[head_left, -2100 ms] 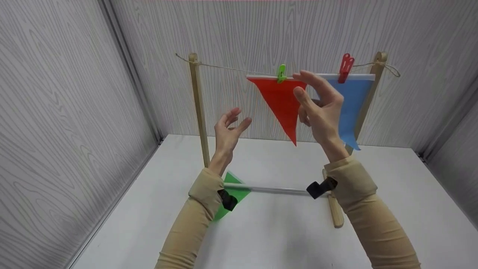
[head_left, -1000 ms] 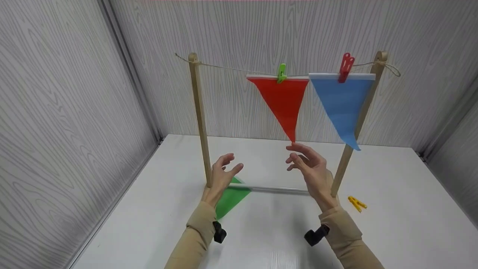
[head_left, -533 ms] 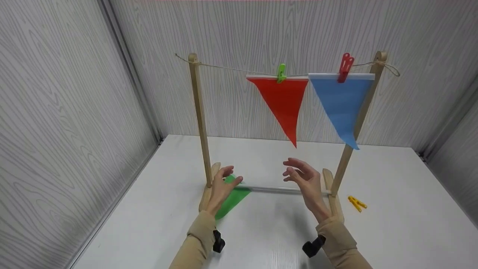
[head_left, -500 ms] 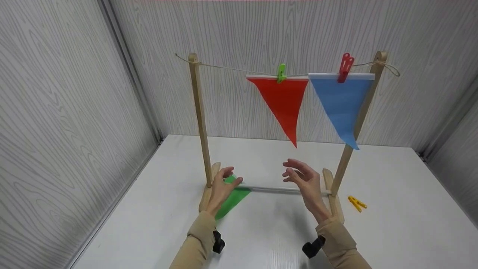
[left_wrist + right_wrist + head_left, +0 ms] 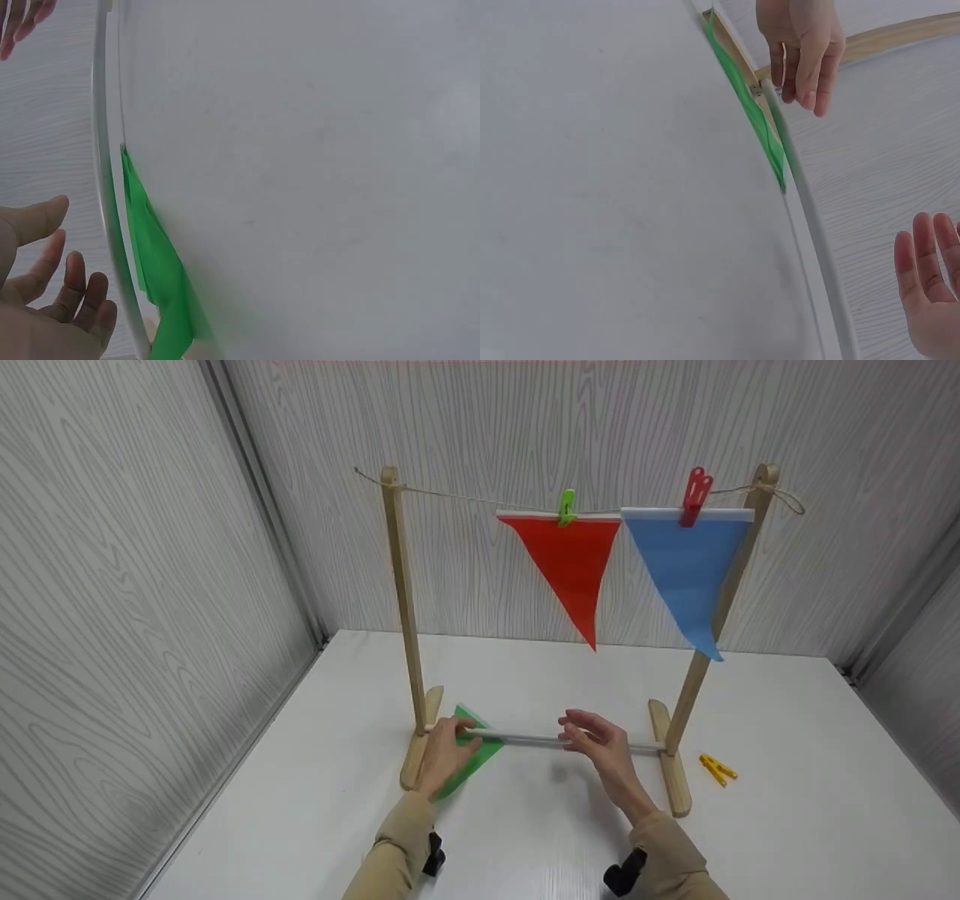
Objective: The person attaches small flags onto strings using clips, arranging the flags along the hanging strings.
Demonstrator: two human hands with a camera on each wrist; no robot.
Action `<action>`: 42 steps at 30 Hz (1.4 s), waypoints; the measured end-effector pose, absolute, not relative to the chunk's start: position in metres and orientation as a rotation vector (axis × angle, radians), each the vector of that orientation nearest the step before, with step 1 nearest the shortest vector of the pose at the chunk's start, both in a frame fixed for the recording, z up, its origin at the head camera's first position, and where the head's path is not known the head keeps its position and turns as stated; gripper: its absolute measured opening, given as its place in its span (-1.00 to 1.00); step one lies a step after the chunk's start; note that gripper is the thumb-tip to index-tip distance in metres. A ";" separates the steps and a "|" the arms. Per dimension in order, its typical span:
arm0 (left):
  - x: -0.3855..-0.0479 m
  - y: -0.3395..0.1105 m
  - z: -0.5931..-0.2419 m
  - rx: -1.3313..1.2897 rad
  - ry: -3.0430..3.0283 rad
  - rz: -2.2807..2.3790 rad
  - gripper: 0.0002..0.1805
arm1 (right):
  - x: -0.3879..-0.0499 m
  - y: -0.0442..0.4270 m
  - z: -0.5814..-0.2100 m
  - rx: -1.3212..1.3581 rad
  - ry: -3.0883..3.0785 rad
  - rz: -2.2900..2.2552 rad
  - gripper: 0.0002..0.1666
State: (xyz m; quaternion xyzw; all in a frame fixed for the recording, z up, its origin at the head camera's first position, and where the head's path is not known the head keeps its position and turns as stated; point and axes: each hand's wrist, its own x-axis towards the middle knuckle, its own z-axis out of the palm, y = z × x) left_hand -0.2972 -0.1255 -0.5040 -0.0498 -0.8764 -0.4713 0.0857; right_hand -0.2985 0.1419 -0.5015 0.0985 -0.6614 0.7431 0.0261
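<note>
My left grip (image 5: 445,756), fingers apart and empty, hovers near the green flag (image 5: 472,769), which lies on the table (image 5: 525,825) beneath the rod (image 5: 532,737); my right grip (image 5: 604,746), likewise apart, is farther along the rod. Above both, clips (image 5: 567,506) pinch the red flag (image 5: 574,570) and blue flag (image 5: 686,570) to the string (image 5: 457,496), so each hangs point-down.

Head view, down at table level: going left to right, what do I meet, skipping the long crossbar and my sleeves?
Left wooden foot → left hand → green pennant, partly hidden by that hand → right hand → right wooden foot → yellow clip.
</note>
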 end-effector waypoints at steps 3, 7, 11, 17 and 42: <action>-0.295 -0.125 -0.505 -0.163 -2.654 -1.347 -0.72 | -0.298 0.143 -0.507 0.285 -2.101 2.297 -0.59; -0.291 -0.125 -0.506 -0.172 -2.704 -1.319 -0.75 | -0.298 0.145 -0.513 0.287 -2.164 2.298 -0.52; -0.290 -0.126 -0.505 -0.174 -2.726 -1.329 -0.77 | -0.298 0.146 -0.519 0.257 -2.178 2.331 -0.46; -0.290 -0.127 -0.507 -0.168 -2.741 -1.326 -0.78 | -0.299 0.147 -0.525 0.180 -2.170 2.387 -0.42; -0.287 -0.122 -0.508 -0.263 -2.835 -1.253 -0.56 | -0.300 0.151 -0.539 0.173 -2.288 2.305 -0.48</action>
